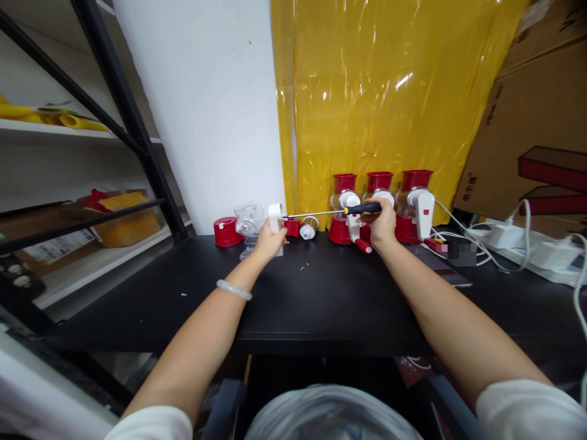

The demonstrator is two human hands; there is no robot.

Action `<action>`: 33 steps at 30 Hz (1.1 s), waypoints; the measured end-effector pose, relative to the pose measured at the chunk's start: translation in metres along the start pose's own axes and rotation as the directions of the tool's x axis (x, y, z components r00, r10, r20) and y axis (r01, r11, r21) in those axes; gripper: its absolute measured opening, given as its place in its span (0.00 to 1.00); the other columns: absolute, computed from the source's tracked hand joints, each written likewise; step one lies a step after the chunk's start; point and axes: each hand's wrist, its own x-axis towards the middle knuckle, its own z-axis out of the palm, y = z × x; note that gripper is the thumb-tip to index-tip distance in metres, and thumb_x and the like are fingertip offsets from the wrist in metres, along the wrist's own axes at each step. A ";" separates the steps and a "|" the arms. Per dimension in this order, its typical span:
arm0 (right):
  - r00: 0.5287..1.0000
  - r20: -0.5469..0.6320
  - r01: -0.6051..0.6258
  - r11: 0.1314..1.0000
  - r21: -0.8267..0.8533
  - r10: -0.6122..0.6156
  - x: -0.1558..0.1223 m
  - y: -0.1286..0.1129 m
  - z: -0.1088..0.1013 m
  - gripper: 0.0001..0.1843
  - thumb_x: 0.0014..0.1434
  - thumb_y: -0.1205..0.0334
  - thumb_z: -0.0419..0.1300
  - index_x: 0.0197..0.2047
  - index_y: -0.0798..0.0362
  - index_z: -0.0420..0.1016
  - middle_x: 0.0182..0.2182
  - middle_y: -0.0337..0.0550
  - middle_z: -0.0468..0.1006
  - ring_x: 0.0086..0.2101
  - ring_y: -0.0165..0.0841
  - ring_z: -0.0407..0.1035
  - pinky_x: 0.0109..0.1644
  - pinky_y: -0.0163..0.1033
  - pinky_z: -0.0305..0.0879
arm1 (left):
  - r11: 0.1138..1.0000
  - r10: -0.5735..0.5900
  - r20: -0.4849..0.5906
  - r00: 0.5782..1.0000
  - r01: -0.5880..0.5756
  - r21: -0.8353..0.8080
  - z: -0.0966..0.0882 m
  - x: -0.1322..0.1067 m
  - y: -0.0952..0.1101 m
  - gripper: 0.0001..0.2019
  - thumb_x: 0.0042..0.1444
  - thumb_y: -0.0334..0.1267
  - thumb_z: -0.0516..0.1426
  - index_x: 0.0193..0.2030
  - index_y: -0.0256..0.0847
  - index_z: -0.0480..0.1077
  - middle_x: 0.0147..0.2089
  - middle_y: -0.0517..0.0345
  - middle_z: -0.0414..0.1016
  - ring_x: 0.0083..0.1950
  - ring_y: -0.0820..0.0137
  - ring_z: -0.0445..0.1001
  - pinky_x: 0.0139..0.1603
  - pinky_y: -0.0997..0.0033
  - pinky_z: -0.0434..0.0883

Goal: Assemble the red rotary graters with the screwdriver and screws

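Observation:
My left hand (267,240) is closed around a white plastic crank handle (275,217), held upright above the black table (312,299). My right hand (381,223) grips a screwdriver with a black and yellow handle (363,209). Its metal shaft (312,214) runs level to the left, and the tip meets the white handle. A pale bangle (233,289) sits on my left wrist. A small red part (291,228) and a small white round part (309,228) lie just behind the shaft.
Three red and clear hand-crank grinders (415,205) stand in a row against a yellow plastic curtain (380,91). A red lid (224,232) and clear plastic pieces (250,220) lie at left. White power strips and cables (513,241) sit right, below cardboard boxes (536,122). Metal shelving (114,110) stands left.

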 end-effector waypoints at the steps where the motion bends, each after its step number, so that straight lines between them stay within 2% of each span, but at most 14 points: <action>1: 1.000 0.006 -0.002 1.000 0.011 0.002 0.001 0.000 0.000 0.19 0.58 0.44 0.52 0.36 0.51 0.70 0.20 0.34 0.72 0.15 0.26 0.66 0.15 0.30 0.56 | 1.000 0.000 0.000 1.000 0.000 0.000 0.000 0.000 0.000 0.09 0.43 0.31 0.58 0.32 0.41 0.63 0.22 0.67 0.66 0.19 0.72 0.68 0.24 0.68 0.73; 4: 1.000 0.004 0.005 1.000 0.023 -0.005 0.001 -0.001 0.000 0.14 0.55 0.51 0.53 0.37 0.52 0.71 0.21 0.33 0.72 0.15 0.27 0.67 0.15 0.30 0.57 | 1.000 -0.002 0.005 1.000 0.002 0.000 0.000 -0.001 0.002 0.09 0.43 0.31 0.58 0.32 0.41 0.63 0.22 0.67 0.66 0.19 0.72 0.68 0.24 0.68 0.73; 7: 1.000 -0.003 0.008 1.000 0.023 -0.008 0.000 -0.003 0.001 0.12 0.53 0.53 0.55 0.36 0.52 0.72 0.21 0.33 0.72 0.16 0.27 0.66 0.16 0.31 0.58 | 1.000 -0.003 0.010 1.000 0.003 -0.003 -0.001 -0.002 0.004 0.09 0.43 0.31 0.57 0.32 0.41 0.62 0.21 0.68 0.66 0.19 0.72 0.69 0.24 0.69 0.73; 15: 0.999 -0.014 0.038 0.999 -0.026 -0.038 0.000 -0.004 0.002 0.15 0.53 0.46 0.60 0.34 0.50 0.68 0.18 0.29 0.69 0.13 0.24 0.60 0.13 0.30 0.52 | 1.000 -0.004 0.011 1.000 0.004 -0.005 -0.001 -0.001 0.003 0.09 0.43 0.31 0.57 0.31 0.41 0.62 0.21 0.68 0.65 0.19 0.72 0.68 0.24 0.69 0.73; 21: 0.997 -0.063 0.048 0.997 -0.068 -0.052 -0.001 -0.007 0.003 0.21 0.51 0.42 0.64 0.32 0.50 0.65 0.26 0.32 0.73 0.13 0.20 0.57 0.11 0.29 0.49 | 1.000 -0.013 0.016 1.000 0.013 -0.009 0.000 -0.001 0.001 0.10 0.43 0.31 0.58 0.33 0.41 0.63 0.22 0.67 0.66 0.20 0.72 0.68 0.24 0.68 0.74; 26: 0.998 -0.034 0.051 0.997 -0.063 -0.053 -0.002 -0.005 0.001 0.21 0.56 0.38 0.57 0.33 0.50 0.66 0.19 0.31 0.67 0.14 0.24 0.60 0.13 0.30 0.53 | 1.000 -0.016 0.016 1.000 0.016 -0.016 0.000 0.000 0.000 0.10 0.42 0.31 0.59 0.33 0.41 0.63 0.22 0.67 0.66 0.20 0.72 0.68 0.24 0.68 0.74; 29: 0.999 -0.002 0.044 0.999 -0.003 -0.044 -0.002 -0.004 0.000 0.19 0.58 0.42 0.52 0.35 0.50 0.68 0.20 0.33 0.70 0.15 0.26 0.64 0.15 0.31 0.55 | 1.000 -0.016 0.012 1.000 0.016 -0.014 0.000 -0.001 0.000 0.10 0.43 0.31 0.59 0.32 0.41 0.63 0.22 0.67 0.65 0.19 0.73 0.68 0.24 0.68 0.74; 33: 1.000 -0.012 0.009 1.000 0.004 -0.009 0.000 -0.004 0.001 0.13 0.54 0.52 0.54 0.36 0.51 0.70 0.21 0.33 0.71 0.15 0.26 0.65 0.16 0.31 0.55 | 1.000 -0.010 0.013 1.000 0.010 -0.007 0.000 -0.001 -0.001 0.10 0.42 0.31 0.58 0.32 0.41 0.63 0.22 0.67 0.66 0.20 0.72 0.68 0.24 0.68 0.74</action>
